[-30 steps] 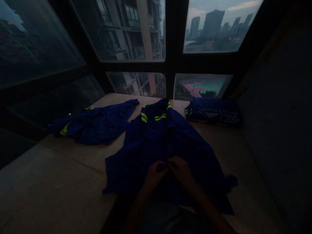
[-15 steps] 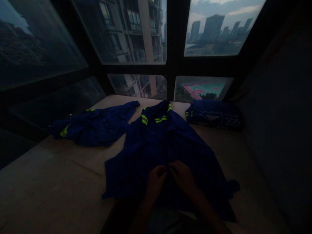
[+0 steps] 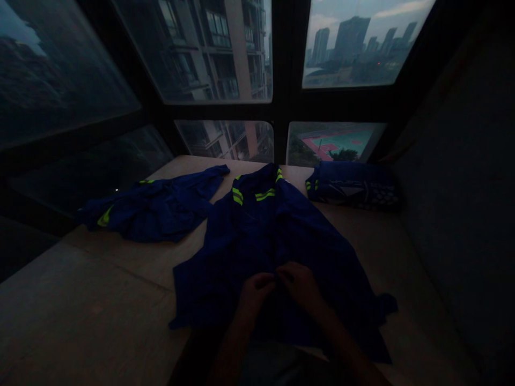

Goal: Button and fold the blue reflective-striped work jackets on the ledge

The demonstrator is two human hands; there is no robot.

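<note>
A dark blue jacket (image 3: 249, 236) with yellow-green stripes at its collar lies spread on the pale surface, collar toward the window. Over its front middle, my left hand (image 3: 257, 291) and my right hand (image 3: 300, 281) meet, fingertips pinched together on the jacket's front. Darkness hides exactly which bit of cloth or fastening they grip. The jacket's sides spread out to the left and right of my wrists.
Left of the jacket, a crumpled blue garment (image 3: 161, 209) with yellow-green stripes lies on the pale surface (image 3: 100, 300). A rolled or folded blue bundle (image 3: 352, 185) sits at the back right, against the dark wall (image 3: 454, 214). Framed windows (image 3: 225, 53) stand behind.
Both hands stay pinched at the jacket's front with only a slight shift of the fingers. The view has tilted slightly; the garments lie as before.
</note>
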